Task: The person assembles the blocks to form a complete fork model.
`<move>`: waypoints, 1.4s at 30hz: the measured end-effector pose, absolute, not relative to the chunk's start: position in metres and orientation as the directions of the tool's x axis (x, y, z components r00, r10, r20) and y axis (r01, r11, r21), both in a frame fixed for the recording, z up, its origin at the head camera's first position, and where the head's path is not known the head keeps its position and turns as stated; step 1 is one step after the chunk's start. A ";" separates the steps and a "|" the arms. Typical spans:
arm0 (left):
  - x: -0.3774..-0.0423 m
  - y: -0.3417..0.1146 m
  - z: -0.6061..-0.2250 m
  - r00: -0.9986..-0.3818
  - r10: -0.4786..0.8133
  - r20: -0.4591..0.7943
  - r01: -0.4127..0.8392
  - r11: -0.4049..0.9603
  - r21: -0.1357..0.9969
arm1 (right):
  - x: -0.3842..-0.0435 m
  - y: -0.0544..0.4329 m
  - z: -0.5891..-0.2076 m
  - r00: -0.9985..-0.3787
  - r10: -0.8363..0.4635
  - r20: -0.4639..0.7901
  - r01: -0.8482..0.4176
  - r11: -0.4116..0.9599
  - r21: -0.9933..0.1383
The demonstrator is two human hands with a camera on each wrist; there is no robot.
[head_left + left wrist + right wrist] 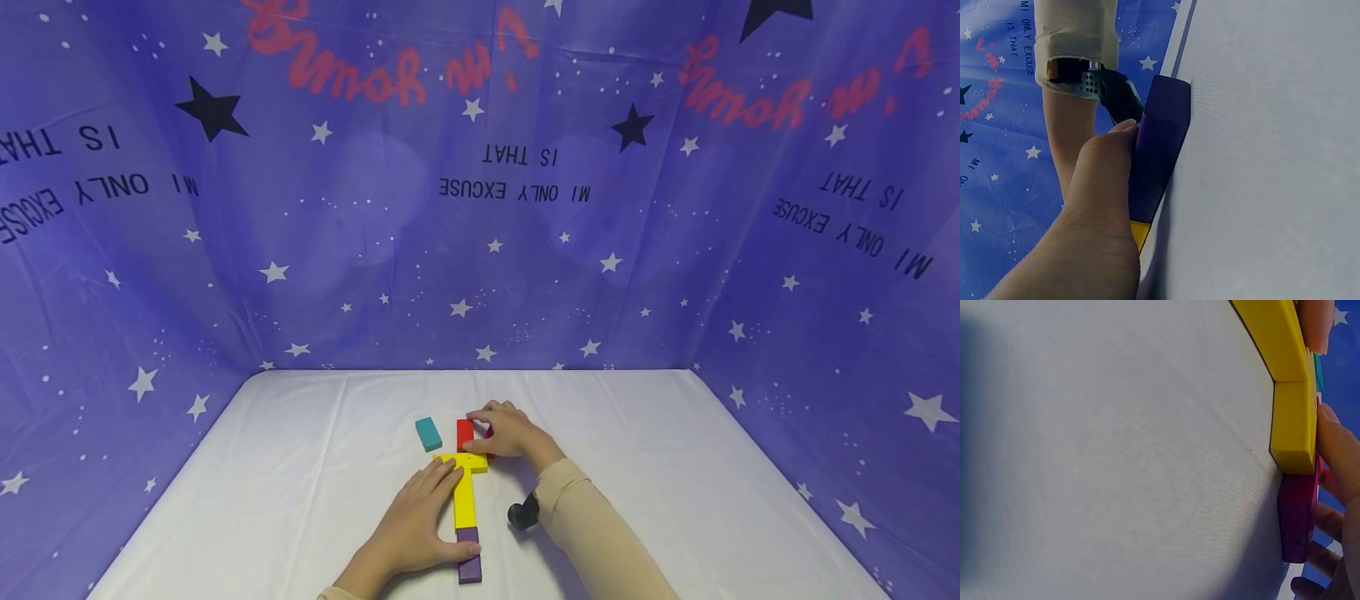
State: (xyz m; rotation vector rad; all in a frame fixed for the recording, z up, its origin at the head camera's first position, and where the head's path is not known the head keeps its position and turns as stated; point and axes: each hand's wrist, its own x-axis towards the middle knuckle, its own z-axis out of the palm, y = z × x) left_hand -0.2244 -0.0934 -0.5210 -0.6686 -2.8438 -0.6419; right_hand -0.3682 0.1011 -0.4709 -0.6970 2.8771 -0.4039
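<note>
My left hand (pixel 420 517) lies over a row of flat blocks, its fingertips on the yellow blocks (pixel 465 504) and its thumb on the purple block (pixel 469 571). The yellow blocks form a T, with the purple block against the near end of the stem. At the far side of the crossbar, my right hand (pixel 513 432) pinches a red block (pixel 464 432) between thumb and forefinger. A magenta block (pixel 1297 512), mostly behind that hand in the head view, lies against the yellow crossbar. Left of the red block lies a teal block (pixel 429 434), apart from the rest.
A white cloth (pixel 337 483) covers the table. Purple star-printed curtains (pixel 480 250) stand at the back and both sides. A black wrist device (pixel 523 512) sticks out below the right sleeve.
</note>
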 end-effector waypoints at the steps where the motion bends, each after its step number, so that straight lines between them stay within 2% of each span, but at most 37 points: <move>1: -0.224 -0.094 -0.521 -0.889 0.393 0.237 0.456 0.808 0.373 | -0.368 0.101 -0.471 -0.881 -0.465 -0.088 -0.423 0.856 -0.297; 18: -0.225 -0.093 -0.521 -0.897 0.390 0.208 0.441 0.811 0.385 | -0.372 0.096 -0.471 -0.887 -0.445 -0.127 -0.394 0.870 -0.296; 30: -0.225 -0.093 -0.519 -0.894 0.393 0.215 0.447 0.811 0.377 | -0.373 0.092 -0.467 -0.871 -0.483 -0.089 -0.442 0.850 -0.287; 42: -0.224 -0.093 -0.520 -0.896 0.392 0.209 0.444 0.814 0.374 | -0.378 0.087 -0.470 -0.864 -0.499 -0.060 -0.479 0.854 -0.203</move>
